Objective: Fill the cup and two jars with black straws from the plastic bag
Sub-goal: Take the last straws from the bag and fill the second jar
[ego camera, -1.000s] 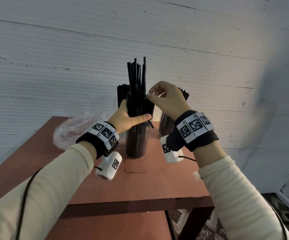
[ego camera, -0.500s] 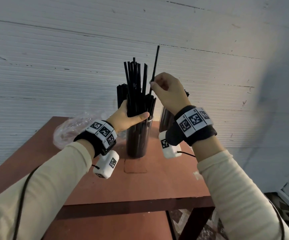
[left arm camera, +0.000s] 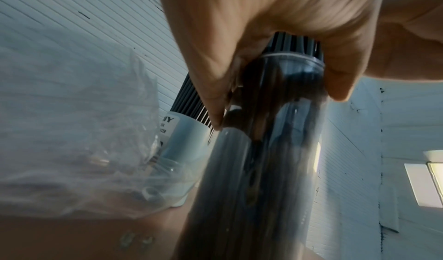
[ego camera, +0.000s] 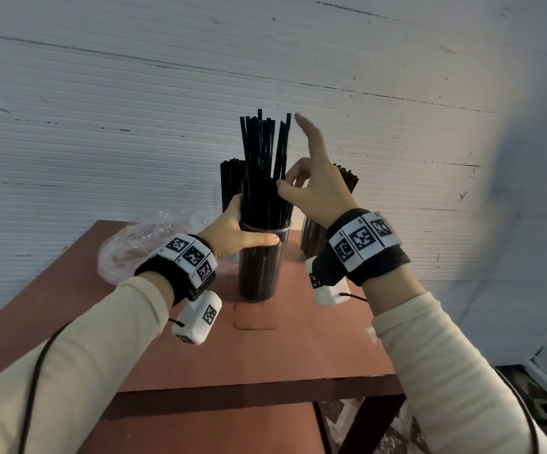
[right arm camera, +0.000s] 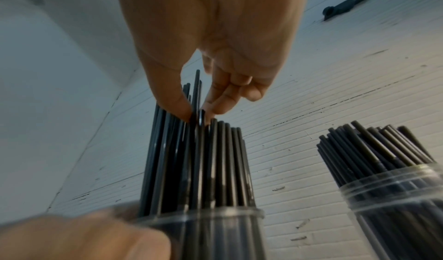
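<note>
- Three containers stand on the desk (ego camera: 174, 348) in the head view: a clear cup (ego camera: 260, 267) in the middle, packed with black straws (ego camera: 265, 165) that rise well above its rim, a jar (ego camera: 231, 185) of straws behind it to the left, and another jar (ego camera: 347, 181) behind the right hand. The left hand (ego camera: 233, 234) wraps the cup at its rim. The right hand (ego camera: 314, 191) pinches a straw between thumb and a finger, forefinger raised. A crumpled plastic bag (ego camera: 141, 244) lies at the far left of the red-brown desk, before a ribbed white wall (ego camera: 102, 109).
- Left wrist view: fingers (left arm camera: 208, 86) curl round the cup (left arm camera: 263, 169); the labelled white jar (left arm camera: 184, 139) stands behind, the bag (left arm camera: 72, 150) to the left.
- Right wrist view: thumb and fingertips (right arm camera: 210, 110) pinch one straw (right arm camera: 197, 97) among the bundle; the clear jar (right arm camera: 395, 197) of straws stands to the right.
</note>
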{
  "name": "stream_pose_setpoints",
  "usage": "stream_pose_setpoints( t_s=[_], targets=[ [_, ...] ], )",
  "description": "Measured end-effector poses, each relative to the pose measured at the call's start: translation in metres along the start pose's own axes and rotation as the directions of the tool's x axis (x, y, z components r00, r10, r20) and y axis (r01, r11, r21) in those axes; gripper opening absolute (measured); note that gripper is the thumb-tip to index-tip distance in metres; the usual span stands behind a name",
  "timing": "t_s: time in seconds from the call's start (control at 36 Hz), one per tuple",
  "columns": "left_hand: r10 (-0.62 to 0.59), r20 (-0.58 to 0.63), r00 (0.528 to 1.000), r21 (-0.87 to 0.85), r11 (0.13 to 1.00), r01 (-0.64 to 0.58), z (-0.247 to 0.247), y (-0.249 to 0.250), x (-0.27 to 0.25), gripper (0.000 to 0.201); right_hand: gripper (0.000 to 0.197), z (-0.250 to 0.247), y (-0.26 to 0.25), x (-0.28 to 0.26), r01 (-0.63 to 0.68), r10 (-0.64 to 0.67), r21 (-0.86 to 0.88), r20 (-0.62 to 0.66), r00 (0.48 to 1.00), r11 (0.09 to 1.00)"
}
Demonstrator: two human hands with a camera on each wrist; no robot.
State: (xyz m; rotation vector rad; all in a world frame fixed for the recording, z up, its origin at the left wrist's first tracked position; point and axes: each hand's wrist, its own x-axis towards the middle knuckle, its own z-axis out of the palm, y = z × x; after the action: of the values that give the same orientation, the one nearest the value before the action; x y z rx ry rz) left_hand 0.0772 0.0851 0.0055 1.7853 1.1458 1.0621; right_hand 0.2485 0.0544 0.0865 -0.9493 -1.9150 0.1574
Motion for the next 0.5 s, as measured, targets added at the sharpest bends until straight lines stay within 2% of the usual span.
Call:
stream_pose_setpoints(
  t_s=[0.06,0.11,0.17,0.31,0.42,0.5],
  targets=[
    [0.0,0.012,1.0,0.005,1.0,0.0,-0.001,-0.002,0.0,0.102,0.095,-0.003,-0.003,0.003,0.041,-0.041,-0.009,0.013,0.999,0.999],
    [0.0,0.015,1.0,0.006,1.0,-0.001,-0.002,-0.002,-0.001,0.102,0.093,-0.006,-0.005,0.008,0.05,-0.048,-0.046,0.039,0.998,0.998],
    [0.008,0.011,1.0,0.004,1.0,-0.008,-0.002,-0.003,-0.002,0.102,0.082,-0.006,-0.007,0.011,0.04,-0.037,-0.064,0.048,0.998,0.997],
    [0.01,-0.009,1.0,0.024,1.0,-0.01,0.0,-0.003,-0.002,0.098,0.043,0.001,-0.005,0.009,0.057,-0.064,-0.098,-0.077,0.995,0.994],
    [0.022,-0.032,0.999,0.009,1.0,-0.022,0.002,-0.003,-0.005,0.094,0.016,0.008,0.0,0.002,0.052,-0.064,-0.113,-0.107,0.992,0.992],
    [0.027,-0.045,0.999,0.014,1.0,-0.026,0.003,-0.002,-0.006,0.095,0.007,0.005,-0.004,0.005,0.021,-0.034,-0.112,-0.115,0.993,0.993]
  ],
)
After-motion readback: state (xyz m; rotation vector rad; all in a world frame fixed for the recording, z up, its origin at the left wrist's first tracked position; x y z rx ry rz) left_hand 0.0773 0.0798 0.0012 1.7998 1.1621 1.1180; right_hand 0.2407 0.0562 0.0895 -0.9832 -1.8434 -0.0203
